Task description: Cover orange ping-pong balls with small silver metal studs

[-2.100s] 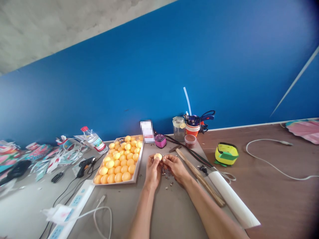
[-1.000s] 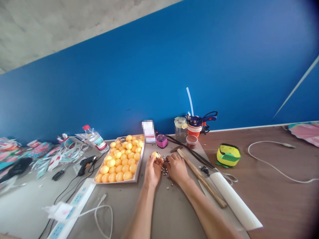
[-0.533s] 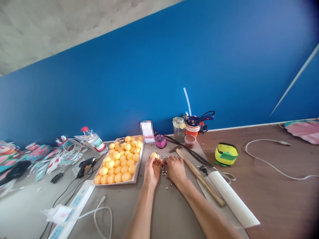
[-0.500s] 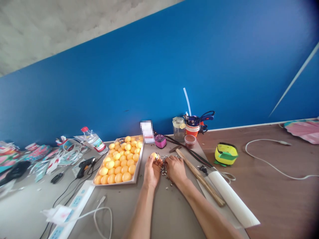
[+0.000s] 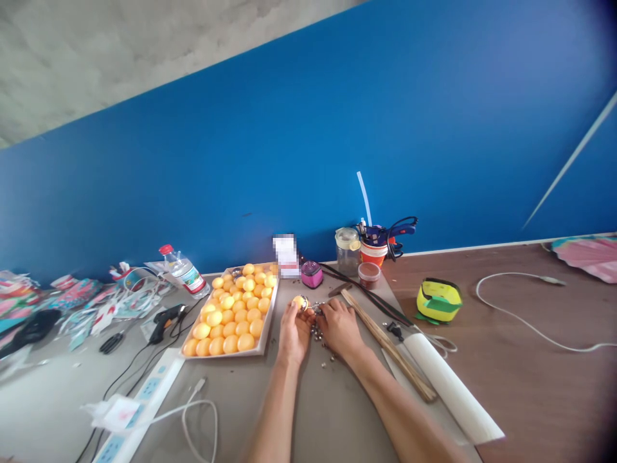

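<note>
My left hand (image 5: 295,333) is closed around an orange ball (image 5: 300,302) that looks like a ping-pong ball, with small shiny pieces on its surface. Close beside it, my right hand (image 5: 340,325) reaches over a heap of small silvery pieces (image 5: 317,334) on the grey tabletop. Its fingers curl down at the heap's edge, and whatever lies under the fingertips is hidden. To the left of my hands, a shallow box (image 5: 263,344) holds many more orange balls (image 5: 230,344).
A purple box (image 5: 312,274), a clear jug (image 5: 347,251) and a red cup of tools (image 5: 373,252) stand behind my hands. Wooden sticks (image 5: 390,347) and a white roll (image 5: 450,386) lie right. A glue gun (image 5: 164,323), bottle (image 5: 186,273) and power strip (image 5: 144,399) are left.
Both hands keep nearly the same place. My right hand's fingers have shifted slightly over the silvery pieces. The whole view has moved a little.
</note>
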Tool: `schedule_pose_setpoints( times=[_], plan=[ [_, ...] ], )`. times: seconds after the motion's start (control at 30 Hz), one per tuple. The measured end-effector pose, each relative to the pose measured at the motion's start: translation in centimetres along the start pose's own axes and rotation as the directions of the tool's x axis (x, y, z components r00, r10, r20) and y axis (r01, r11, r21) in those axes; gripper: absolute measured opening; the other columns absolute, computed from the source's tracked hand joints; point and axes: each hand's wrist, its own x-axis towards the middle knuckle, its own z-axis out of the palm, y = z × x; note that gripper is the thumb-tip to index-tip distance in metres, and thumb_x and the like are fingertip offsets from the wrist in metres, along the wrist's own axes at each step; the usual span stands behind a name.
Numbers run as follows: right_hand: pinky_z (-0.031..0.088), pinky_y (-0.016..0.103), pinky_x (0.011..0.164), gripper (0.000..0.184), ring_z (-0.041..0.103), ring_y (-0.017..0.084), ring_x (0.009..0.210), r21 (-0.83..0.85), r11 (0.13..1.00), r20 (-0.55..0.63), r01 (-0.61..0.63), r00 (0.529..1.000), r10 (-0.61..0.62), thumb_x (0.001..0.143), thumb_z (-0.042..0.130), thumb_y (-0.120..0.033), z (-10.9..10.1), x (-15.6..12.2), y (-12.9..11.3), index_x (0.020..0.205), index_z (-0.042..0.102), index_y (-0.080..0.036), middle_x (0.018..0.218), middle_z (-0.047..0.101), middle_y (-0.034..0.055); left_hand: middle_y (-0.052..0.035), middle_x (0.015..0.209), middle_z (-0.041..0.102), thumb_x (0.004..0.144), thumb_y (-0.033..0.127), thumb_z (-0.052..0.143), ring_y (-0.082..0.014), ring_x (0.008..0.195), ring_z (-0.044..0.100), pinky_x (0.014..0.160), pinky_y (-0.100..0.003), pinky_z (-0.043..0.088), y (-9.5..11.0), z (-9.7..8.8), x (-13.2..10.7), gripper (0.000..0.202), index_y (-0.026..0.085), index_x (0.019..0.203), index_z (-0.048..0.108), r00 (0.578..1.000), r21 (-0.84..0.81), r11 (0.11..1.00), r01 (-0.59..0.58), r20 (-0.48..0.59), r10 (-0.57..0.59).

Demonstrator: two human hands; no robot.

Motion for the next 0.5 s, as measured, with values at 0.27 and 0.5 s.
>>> schedule_pose_setpoints(
  times=[0.27, 0.5],
  plan=[
    [0.025, 0.033, 0.073, 0.02, 0.053, 0.022, 0.088, -0.076, 0.997, 0.082, 0.013, 0.997, -0.006, 0.087, 0.041, -0.017, 0.4, 0.03, -0.05, 0.085, 0.061, -0.018, 0.091, 0.063, 0.0087, -0.0025, 0.078, 0.063, 0.071, 0.032, 0.069, -0.0105, 0.061, 0.058, 0.061, -0.024, 0.046, -0.13, -0.04, 0.02, 0.026, 0.014, 0.087, 0.058, 1.0, 0.024, 1.0, -0.005, 0.003, 0.005],
    [0.024, 0.033, 0.072, 0.022, 0.055, 0.021, 0.084, -0.057, 0.998, 0.051, 0.0, 0.999, 0.003, 0.087, 0.039, -0.014, 0.33, 0.2, -0.09, 0.084, 0.06, -0.016, 0.088, 0.063, 0.0082, -0.0026, 0.077, 0.063, 0.071, 0.031, 0.069, -0.0103, 0.061, 0.058, 0.062, -0.024, 0.046, -0.02, 0.06, -0.13, 0.026, 0.014, 0.087, 0.058, 1.0, 0.028, 1.0, 0.003, 0.001, -0.003]
  ],
)
